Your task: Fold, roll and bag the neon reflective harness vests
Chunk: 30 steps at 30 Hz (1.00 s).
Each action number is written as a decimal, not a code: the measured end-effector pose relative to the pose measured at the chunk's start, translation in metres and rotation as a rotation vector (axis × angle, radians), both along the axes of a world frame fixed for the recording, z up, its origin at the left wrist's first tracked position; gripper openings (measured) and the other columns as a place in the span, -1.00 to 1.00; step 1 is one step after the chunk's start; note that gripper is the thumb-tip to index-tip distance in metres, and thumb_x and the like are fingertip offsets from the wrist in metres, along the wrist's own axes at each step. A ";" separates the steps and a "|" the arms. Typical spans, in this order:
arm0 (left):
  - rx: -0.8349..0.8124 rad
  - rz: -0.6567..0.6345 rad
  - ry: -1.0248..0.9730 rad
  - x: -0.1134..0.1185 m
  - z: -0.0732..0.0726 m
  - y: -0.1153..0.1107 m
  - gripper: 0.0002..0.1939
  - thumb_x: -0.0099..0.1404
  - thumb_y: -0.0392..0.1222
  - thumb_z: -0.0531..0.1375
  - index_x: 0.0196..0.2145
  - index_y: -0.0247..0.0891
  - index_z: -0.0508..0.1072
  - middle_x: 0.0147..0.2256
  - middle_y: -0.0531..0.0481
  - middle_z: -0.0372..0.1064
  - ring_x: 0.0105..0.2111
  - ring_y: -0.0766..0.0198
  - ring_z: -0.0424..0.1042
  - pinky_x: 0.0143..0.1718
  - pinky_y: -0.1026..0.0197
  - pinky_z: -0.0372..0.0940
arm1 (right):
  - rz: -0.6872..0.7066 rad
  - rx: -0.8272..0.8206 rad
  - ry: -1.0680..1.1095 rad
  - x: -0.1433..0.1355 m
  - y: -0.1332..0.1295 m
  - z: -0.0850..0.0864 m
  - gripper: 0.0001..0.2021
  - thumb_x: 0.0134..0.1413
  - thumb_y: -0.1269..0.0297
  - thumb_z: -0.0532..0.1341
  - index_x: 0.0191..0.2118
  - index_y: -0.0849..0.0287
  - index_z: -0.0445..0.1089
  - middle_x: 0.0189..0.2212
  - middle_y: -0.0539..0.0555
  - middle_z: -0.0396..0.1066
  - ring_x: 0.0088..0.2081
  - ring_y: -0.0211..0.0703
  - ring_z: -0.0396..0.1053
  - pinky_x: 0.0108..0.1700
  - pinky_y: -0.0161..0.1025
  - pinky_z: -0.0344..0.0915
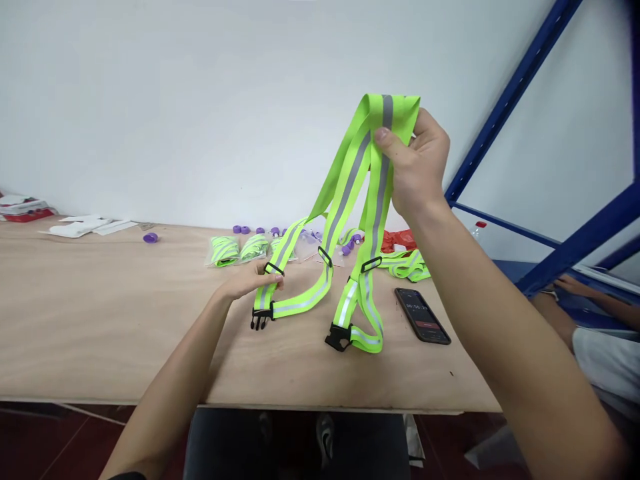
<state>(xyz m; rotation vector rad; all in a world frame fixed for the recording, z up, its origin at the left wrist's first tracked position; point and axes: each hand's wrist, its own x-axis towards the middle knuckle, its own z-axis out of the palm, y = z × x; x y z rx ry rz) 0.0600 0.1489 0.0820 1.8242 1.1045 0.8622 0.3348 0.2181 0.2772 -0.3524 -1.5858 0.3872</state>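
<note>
A neon-green reflective strap (345,180) with a grey stripe hangs in loops over the table. My right hand (419,160) pinches its folded upper part, thumb in front, high above the tabletop. Lower down, my left hand (253,280) grips one strand beside a black slide adjuster (274,269). Below that hand hangs a black male buckle half (261,317) with its prongs pointing down. The female buckle half (339,337) is apart from it, on the other end of the strap. Two more slide adjusters sit on the other strands.
Bagged green straps (225,251) and purple rolls (260,231) line the back of the wooden table (100,320). A phone (423,317) showing a timer lies right, near loose green straps (407,265) and red packaging (400,240). White papers (90,227) lie left. Another person (605,360) sits beyond the blue frame (590,227).
</note>
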 end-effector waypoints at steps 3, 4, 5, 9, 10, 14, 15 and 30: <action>-0.003 -0.021 0.011 -0.003 -0.001 -0.007 -0.60 0.27 0.17 0.21 -0.42 -0.25 0.50 -0.39 -0.07 0.52 -0.31 0.12 0.45 -0.13 0.12 0.34 | -0.035 -0.009 -0.046 0.012 0.003 0.006 -0.86 0.18 0.22 0.32 -0.17 0.04 0.40 -0.14 0.06 0.54 -0.12 -0.20 0.47 -0.07 -0.23 0.41; -0.003 -0.028 0.020 -0.004 0.000 -0.010 -0.57 0.29 0.19 0.18 -0.46 -0.24 0.50 -0.42 -0.07 0.52 -0.32 0.12 0.45 -0.11 0.12 0.34 | -0.038 -0.026 -0.066 0.017 0.004 0.007 -0.84 0.16 0.18 0.33 -0.17 0.04 0.41 -0.14 0.07 0.55 -0.11 -0.18 0.48 -0.08 -0.22 0.41; -0.006 -0.038 0.027 -0.006 0.000 -0.014 -0.53 0.32 0.21 0.14 -0.49 -0.23 0.50 -0.44 -0.08 0.52 -0.34 0.13 0.45 -0.12 0.12 0.34 | -0.036 -0.048 -0.078 0.021 0.006 0.006 -0.81 0.14 0.15 0.34 -0.17 0.04 0.42 -0.14 0.08 0.55 -0.11 -0.15 0.49 -0.09 -0.19 0.42; -0.133 -0.090 -0.085 -0.022 -0.002 -0.038 -0.51 0.35 0.23 0.11 -0.49 -0.23 0.44 -0.58 -0.06 0.48 -0.53 0.20 0.44 -0.36 0.18 0.35 | 0.010 -0.185 -0.057 0.035 0.015 -0.008 -0.70 -0.02 0.09 0.43 -0.19 0.07 0.46 -0.22 0.08 0.57 -0.19 -0.01 0.54 -0.17 -0.01 0.49; -0.188 -0.104 -0.152 -0.027 -0.003 -0.045 -0.52 0.34 0.23 0.14 -0.48 -0.24 0.41 -0.61 -0.05 0.46 -0.59 0.22 0.41 -0.43 0.19 0.34 | 0.014 -0.216 -0.049 0.039 0.016 -0.012 -0.69 -0.05 0.09 0.44 -0.19 0.08 0.47 -0.24 0.08 0.57 -0.20 0.02 0.54 -0.20 0.02 0.50; -0.314 -0.132 -0.286 -0.048 -0.004 -0.067 -0.50 0.29 0.26 0.18 -0.51 -0.24 0.34 -0.69 -0.02 0.38 -0.74 0.26 0.31 -0.58 0.20 0.26 | 0.023 -0.303 -0.027 0.047 0.019 -0.026 -0.72 -0.06 0.12 0.43 -0.22 0.09 0.49 -0.30 0.07 0.56 -0.25 0.05 0.54 -0.30 0.01 0.50; -0.308 -0.113 -0.257 -0.051 -0.003 -0.069 -0.50 0.32 0.24 0.17 -0.51 -0.25 0.34 -0.67 -0.02 0.39 -0.71 0.25 0.34 -0.55 0.19 0.29 | 0.031 -0.316 -0.026 0.047 0.018 -0.027 -0.73 -0.06 0.13 0.42 -0.22 0.09 0.50 -0.30 0.06 0.56 -0.27 0.04 0.54 -0.32 0.00 0.50; 0.193 0.072 -0.150 0.058 0.077 -0.030 -0.60 0.34 0.14 0.19 -0.32 -0.29 0.55 -0.33 -0.14 0.55 -0.35 0.15 0.55 -0.32 0.15 0.47 | -0.104 -0.276 -0.231 0.000 0.000 -0.036 -0.76 -0.07 0.20 0.37 -0.47 0.10 0.29 -0.55 -0.08 0.28 -0.49 -0.23 0.25 -0.46 -0.26 0.19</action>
